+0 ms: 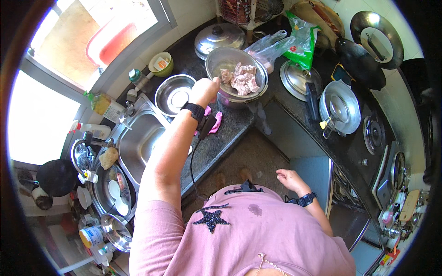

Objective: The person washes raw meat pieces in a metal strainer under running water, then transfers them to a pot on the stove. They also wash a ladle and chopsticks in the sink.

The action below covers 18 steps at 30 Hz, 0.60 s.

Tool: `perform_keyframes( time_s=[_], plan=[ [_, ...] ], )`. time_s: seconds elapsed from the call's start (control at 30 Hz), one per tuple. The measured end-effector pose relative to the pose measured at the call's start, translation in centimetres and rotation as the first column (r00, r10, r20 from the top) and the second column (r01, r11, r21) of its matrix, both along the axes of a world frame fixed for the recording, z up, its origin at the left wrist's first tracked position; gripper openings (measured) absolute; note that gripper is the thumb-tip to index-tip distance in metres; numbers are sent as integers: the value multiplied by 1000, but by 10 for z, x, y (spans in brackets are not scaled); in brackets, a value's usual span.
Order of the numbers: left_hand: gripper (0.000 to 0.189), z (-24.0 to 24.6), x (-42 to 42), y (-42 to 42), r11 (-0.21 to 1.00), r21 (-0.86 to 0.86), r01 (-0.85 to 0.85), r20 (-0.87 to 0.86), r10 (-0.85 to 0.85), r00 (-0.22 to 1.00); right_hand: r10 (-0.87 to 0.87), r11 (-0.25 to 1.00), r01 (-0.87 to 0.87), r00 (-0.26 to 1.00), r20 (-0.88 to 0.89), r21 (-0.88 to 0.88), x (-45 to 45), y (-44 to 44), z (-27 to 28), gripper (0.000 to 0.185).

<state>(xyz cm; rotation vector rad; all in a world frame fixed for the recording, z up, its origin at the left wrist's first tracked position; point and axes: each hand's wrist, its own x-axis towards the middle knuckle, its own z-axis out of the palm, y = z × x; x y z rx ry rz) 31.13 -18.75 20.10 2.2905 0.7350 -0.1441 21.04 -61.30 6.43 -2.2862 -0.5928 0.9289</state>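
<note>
My left hand (203, 91) reaches over the counter and grips the near left rim of a mesh strainer (215, 65). Pale chunks of raw-looking meat (243, 79) lie inside it. The strainer rests over a pot (238, 101), whose contents are hidden. An empty-looking stainless steel bowl (176, 95) stands just left of this hand, and a pink cloth (217, 122) lies below it. My right hand (291, 179) hangs beside my body over the floor, loosely curled and holding nothing.
A sink (138, 138) lies left of my arm. Behind the strainer are a domed lid (221, 39) and a plastic bag (272, 48). To the right stand another lid (298, 81), a metal pan (340, 107) and a hob burner (374, 135). A black cable (192, 165) hangs over the counter edge.
</note>
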Motion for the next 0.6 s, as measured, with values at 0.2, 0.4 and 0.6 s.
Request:
perform_keyframes(
  time_s=[0.2,0.4,0.6],
  plan=[
    [78,-8,-10,-19,980,-178,-85,-88,70,994,26,999,-26,1000,-10,-20,14,-19,-16,32],
    [74,-41,-9,-47,670,-689,-276,-151,240,959,119,993,-119,992,32,-9,34,-25,-27,32],
    [48,-39,0,-46,740,-623,-253,-136,215,967,140,990,-140,990,-3,-35,45,-26,-27,32]
  ],
)
